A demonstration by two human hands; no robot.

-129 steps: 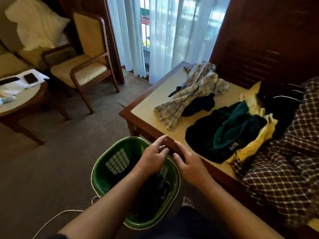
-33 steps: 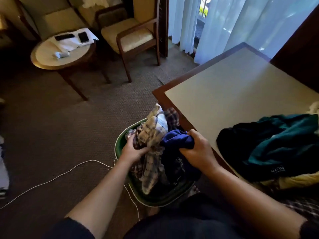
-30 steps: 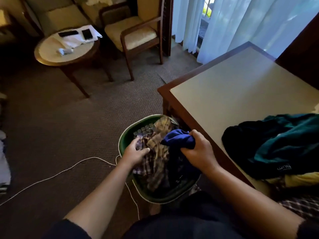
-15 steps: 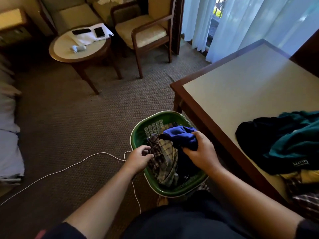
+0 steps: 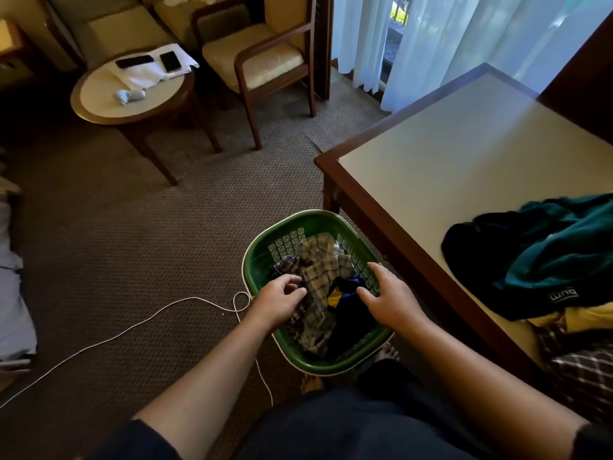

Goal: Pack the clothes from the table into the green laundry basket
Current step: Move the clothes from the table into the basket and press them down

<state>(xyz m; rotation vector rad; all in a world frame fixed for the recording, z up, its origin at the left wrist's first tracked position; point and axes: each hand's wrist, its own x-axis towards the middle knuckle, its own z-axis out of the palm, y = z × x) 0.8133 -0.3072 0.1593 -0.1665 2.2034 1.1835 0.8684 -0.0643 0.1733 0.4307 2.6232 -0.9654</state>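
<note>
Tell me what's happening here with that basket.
A person is packing the green laundry basket on the carpet. The left hand, fingers curled, is on the plaid shirt; the right hand is spread over the dark blue garment. A dark green garment and a yellow garment on the table are not yet packed.

Person wears dark clothes, navy or black; can't tell which in this light. Short sleeves: left sleeve (image 5: 132,439) is plain dark fabric w/ a curved edge, right sleeve (image 5: 593,441) is the same, w/ only a small bit in view at the btm corner. Forearms bare from the sleeves down to the left hand (image 5: 282,302) & right hand (image 5: 389,298). A dark garment (image 5: 348,426) covers the lap, plain & smooth, same shade as the sleeves. Feet bare: toes of the left foot (image 5: 310,383) & right foot (image 5: 388,353) show just past it.
</note>
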